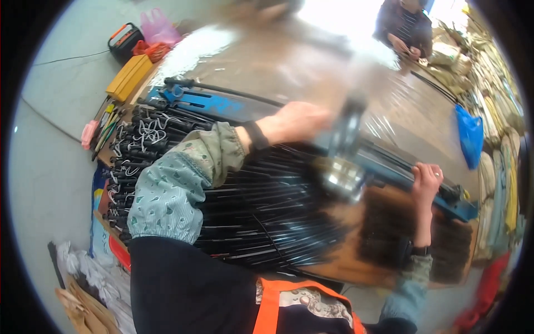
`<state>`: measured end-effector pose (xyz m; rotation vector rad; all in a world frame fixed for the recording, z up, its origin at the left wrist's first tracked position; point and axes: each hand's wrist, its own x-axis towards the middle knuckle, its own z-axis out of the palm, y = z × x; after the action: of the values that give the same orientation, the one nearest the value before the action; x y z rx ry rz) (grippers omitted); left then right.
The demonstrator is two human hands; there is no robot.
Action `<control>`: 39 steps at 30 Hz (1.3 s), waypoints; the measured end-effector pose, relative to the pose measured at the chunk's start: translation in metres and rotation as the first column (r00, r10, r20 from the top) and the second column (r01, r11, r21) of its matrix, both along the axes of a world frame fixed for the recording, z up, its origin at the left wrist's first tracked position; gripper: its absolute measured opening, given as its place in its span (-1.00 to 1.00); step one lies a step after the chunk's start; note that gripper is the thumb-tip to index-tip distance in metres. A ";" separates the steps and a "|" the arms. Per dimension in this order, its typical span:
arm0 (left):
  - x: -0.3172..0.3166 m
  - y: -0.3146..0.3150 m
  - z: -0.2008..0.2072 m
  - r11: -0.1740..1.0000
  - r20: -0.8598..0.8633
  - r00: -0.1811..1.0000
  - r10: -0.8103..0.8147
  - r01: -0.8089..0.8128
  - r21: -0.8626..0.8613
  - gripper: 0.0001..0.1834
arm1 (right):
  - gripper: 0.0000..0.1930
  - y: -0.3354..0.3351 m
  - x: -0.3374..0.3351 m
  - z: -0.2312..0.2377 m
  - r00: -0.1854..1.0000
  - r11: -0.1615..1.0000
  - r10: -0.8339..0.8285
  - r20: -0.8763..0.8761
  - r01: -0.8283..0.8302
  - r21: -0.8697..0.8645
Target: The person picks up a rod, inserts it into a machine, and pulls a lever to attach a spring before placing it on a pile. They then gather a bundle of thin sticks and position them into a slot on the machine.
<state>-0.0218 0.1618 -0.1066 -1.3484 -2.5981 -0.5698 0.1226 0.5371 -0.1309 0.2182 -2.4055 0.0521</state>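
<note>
Presently, the left hand (300, 120) is over the blue rail (207, 102), its fingers blurred; its opening and hold I cannot tell. Near the rail's right end, the right hand (426, 179) is curled; whether it grips something, I cannot tell. On the rail's near side lie many thin, glossy black rods (261, 207), with white cords (149, 133) among them. The rail's brighter marks (227, 106) are too blurred to read.

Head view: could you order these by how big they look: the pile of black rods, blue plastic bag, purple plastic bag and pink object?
1. Pile of black rods
2. Blue plastic bag and purple plastic bag: too alike to rank
3. Pink object
</note>
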 end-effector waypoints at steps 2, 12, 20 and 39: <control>-0.004 -0.002 -0.003 0.999 0.043 0.999 0.026 -0.027 0.036 -0.72 | -0.93 0.005 -0.003 -0.005 1.000 0.999 0.014 0.019 -0.013 -0.039; -0.004 0.006 -0.031 0.967 -0.055 0.997 0.054 -0.038 0.251 -0.78 | -0.91 0.003 -0.011 -0.014 0.999 0.982 0.009 0.032 -0.003 -0.190; -0.015 0.008 -0.034 0.970 -0.142 0.989 -0.028 0.061 0.237 -0.84 | -0.85 0.013 0.004 -0.019 0.999 0.994 -0.044 -0.018 0.042 -0.099; -0.004 0.019 -0.037 0.996 -0.124 0.989 0.082 -0.086 -0.028 -0.85 | -0.78 -0.077 0.040 -0.042 0.910 0.740 0.373 0.180 -0.174 -0.650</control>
<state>-0.0255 0.1809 -0.1437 -1.2347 -2.5611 -0.4181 0.1630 0.4602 -0.1732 0.2674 -2.4765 1.0842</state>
